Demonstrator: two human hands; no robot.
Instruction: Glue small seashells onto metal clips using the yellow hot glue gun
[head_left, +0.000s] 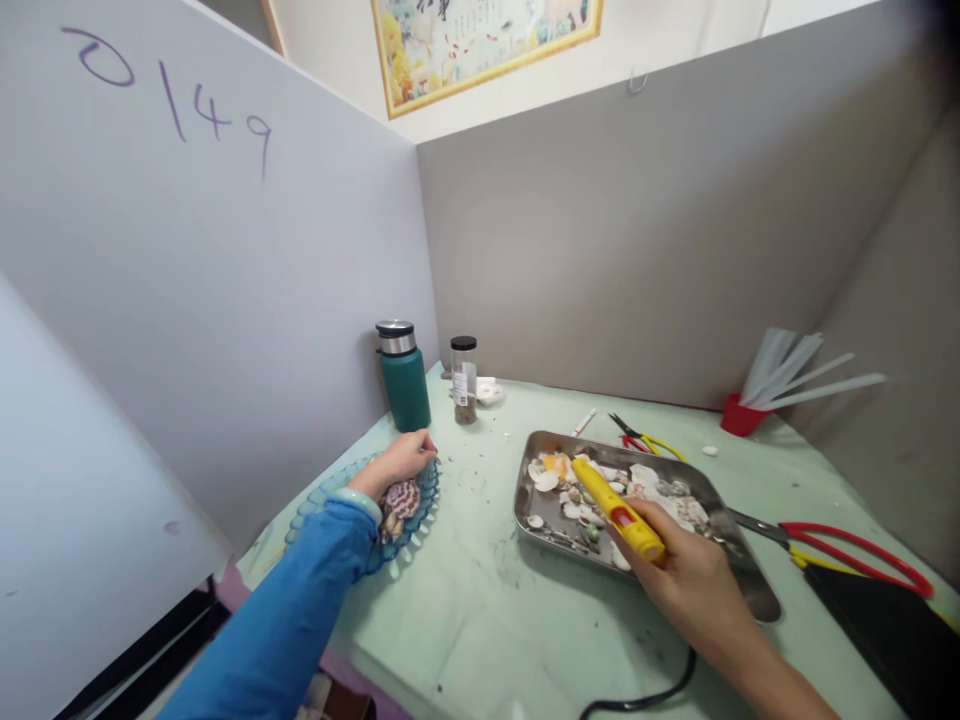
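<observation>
My right hand (686, 575) is wrapped round a yellow hot glue gun (619, 510), whose tip points up and left over a metal tray (523, 500). Shells (547, 481) of several sizes lie in that tray. A black cord (645, 704) shows below the hand. On the left, my left hand (403, 455) is over the far part of a blue scalloped dish (429, 490). Its fingers are pressed together near the rim, and whatever they pinch is hidden. Striped shells (401, 500) sit in the dish beside my wrist, partly covered by it.
A green bottle (406, 390) and a clear jar (465, 385) with a black lid stand at the back left. Right of the tray lie red-handled scissors (847, 545); behind it are smaller pliers (641, 437) and a marker (585, 422). A red cup (741, 416) holds translucent sticks.
</observation>
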